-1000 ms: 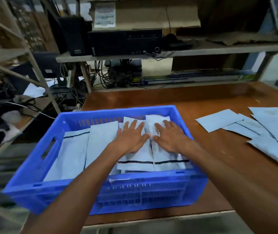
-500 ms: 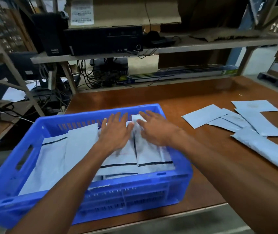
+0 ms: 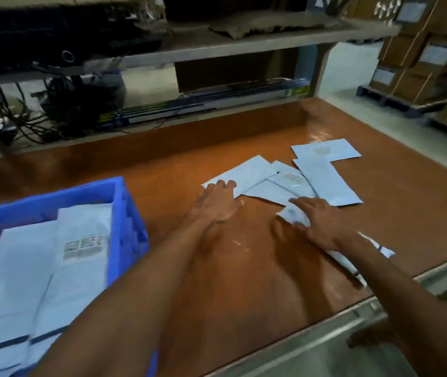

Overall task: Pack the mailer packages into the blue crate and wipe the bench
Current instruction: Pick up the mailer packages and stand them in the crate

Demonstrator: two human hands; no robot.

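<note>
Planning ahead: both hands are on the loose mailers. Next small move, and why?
Probably draw the left hand and right hand together, bunching the mailers into one stack: they lie scattered and overlapping on the bench, outside the crate.

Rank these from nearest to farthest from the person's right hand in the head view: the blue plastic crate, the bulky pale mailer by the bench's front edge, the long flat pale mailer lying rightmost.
1. Bulky pale mailer: directly beneath the right hand.
2. Long flat pale mailer: just beyond the fingertips.
3. Blue plastic crate: far left.
</note>
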